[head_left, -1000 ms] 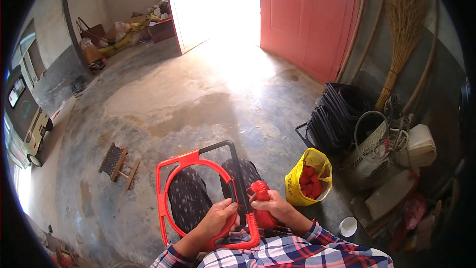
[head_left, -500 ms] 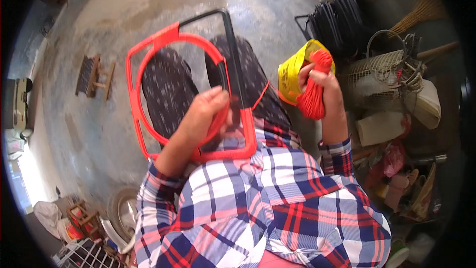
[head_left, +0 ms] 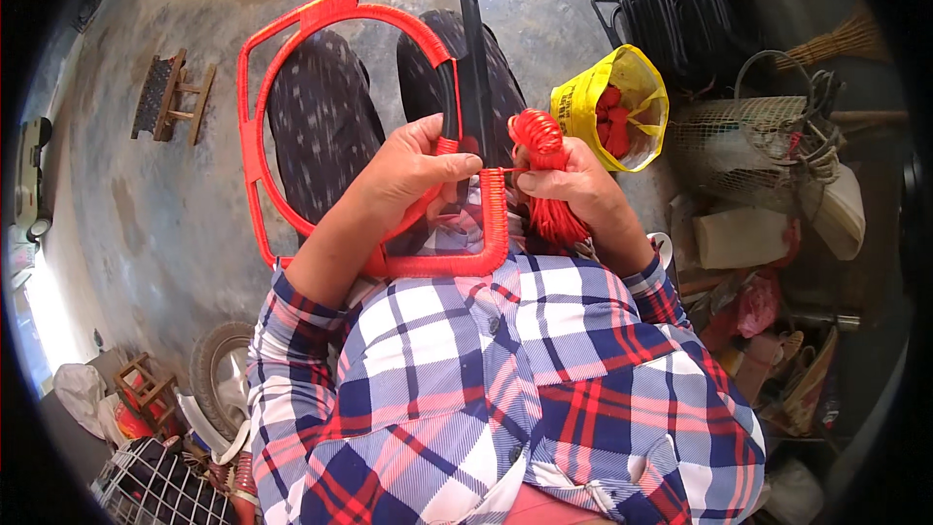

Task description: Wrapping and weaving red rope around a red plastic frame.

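A black frame (head_left: 473,68) with an inner ring stands across my lap, much of it wrapped in red cord. My left hand (head_left: 413,170) closes on the ring's right side, its thumb reaching to the outer bar where the wrapping (head_left: 495,224) ends. Just right of that bar, my right hand (head_left: 573,183) grips a bundle of red cord (head_left: 556,221). A short strand runs between the wrapping's end and my right fingers. Bare black shows on the upper right corner and side.
A yellow bag (head_left: 583,117) with red bundles inside stands beyond my right hand. Black frames (head_left: 671,24) are stacked behind it, near a wire mesh basket (head_left: 729,136). A small wooden stool (head_left: 175,102) lies at left. A tyre (head_left: 216,369) and white wire crate (head_left: 146,476) sit lower left.
My right hand has brought the cord bundle leftward from beside the yellow bag to the frame's bar. The strand is now short. The frame appears higher in view.
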A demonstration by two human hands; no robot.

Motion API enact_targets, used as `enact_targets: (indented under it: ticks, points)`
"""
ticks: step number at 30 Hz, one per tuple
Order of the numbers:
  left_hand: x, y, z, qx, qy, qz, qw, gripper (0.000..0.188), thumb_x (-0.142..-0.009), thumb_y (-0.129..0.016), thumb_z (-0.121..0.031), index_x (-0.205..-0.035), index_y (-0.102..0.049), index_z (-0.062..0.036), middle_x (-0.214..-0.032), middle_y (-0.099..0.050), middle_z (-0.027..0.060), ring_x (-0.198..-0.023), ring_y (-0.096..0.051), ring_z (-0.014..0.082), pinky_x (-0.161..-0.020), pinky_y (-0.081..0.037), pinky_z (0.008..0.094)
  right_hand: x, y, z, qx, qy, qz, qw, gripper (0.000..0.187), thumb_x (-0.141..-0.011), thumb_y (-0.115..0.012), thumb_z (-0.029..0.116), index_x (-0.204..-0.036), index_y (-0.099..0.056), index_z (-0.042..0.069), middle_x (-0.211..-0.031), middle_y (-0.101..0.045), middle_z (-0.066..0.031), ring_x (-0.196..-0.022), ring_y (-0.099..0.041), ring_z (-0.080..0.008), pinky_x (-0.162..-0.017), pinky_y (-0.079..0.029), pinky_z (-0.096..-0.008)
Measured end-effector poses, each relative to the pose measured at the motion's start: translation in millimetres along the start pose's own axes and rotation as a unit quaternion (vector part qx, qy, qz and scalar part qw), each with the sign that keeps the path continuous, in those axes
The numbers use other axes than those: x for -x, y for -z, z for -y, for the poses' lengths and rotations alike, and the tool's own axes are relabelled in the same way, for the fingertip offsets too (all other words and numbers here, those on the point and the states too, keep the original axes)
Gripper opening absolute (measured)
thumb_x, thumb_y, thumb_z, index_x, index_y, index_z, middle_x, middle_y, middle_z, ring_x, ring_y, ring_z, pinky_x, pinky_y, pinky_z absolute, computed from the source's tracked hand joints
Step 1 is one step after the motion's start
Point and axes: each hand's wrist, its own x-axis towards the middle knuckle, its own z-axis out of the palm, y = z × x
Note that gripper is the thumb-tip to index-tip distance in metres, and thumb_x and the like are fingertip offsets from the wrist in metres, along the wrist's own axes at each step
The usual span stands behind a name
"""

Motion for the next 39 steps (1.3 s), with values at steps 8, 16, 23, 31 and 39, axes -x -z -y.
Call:
enact_targets:
  ticks: [8,16,23,31,39]
  points:
    - [1,13,1,0.012,-0.019,-0.013,1.000,0.014,-0.085,-0.068,-0.007,-0.096,-0.060,-0.0049,-0.063,-0.056,-0.0004,-0.044,-0.051,0.0078,-0.039,-0.040,0.0216,11,65,2,-0.083,0.001,-0.139,0.987,0.028,-0.087,-0.060,0.016,-0.106,-0.062,-0.003,-0.088,-0.067,-0.0099,-0.076,-0.064,-0.0159,-0.073,-0.051,-0.0284]
    - [-3,22,7,0.032,-0.004,-0.001,0.999,0.015,-0.093,-0.060,-0.016,-0.103,-0.059,-0.0044,-0.067,-0.058,0.0014,-0.050,-0.054,0.0094,-0.047,-0.044,0.0216,20,101,6,-0.331,0.143,-0.134,0.923,0.031,-0.089,-0.056,0.012,-0.117,-0.058,-0.003,-0.104,-0.066,-0.0197,-0.094,-0.065,-0.0232,-0.086,-0.053,-0.0381]
    - [-7,28,17,0.068,-0.130,-0.144,0.979,0.012,-0.094,-0.058,-0.018,-0.097,-0.061,-0.0075,-0.073,-0.050,-0.0023,-0.063,-0.046,0.0071,-0.056,-0.039,0.0236,3,37,38,0.448,0.265,-0.310,0.796,0.036,-0.069,-0.078,0.001,-0.104,-0.070,0.007,-0.086,-0.057,-0.0031,-0.078,-0.060,-0.0161,-0.069,-0.049,-0.0286]
    - [7,22,9,0.054,-0.095,-0.049,0.993,0.045,-0.097,-0.046,-0.041,-0.113,-0.061,-0.0015,-0.084,-0.060,0.0048,-0.073,-0.057,0.0152,-0.070,-0.047,0.0284,-17,-43,23,0.500,0.450,-0.080,0.735,0.048,-0.069,-0.067,-0.004,-0.115,-0.069,0.012,-0.095,-0.060,-0.0079,-0.080,-0.063,-0.0234,-0.068,-0.052,-0.0306]
    - [7,31,21,0.198,-0.154,-0.010,0.968,0.041,-0.091,-0.053,-0.019,-0.127,-0.054,0.0009,-0.119,-0.063,0.0119,-0.107,-0.062,0.0243,-0.095,-0.048,0.0380,-21,-8,2,0.048,0.105,-0.074,0.991,0.012,-0.094,-0.054,0.003,-0.102,-0.062,0.000,-0.093,-0.066,-0.0037,-0.083,-0.064,-0.0111,-0.076,-0.053,-0.0258]
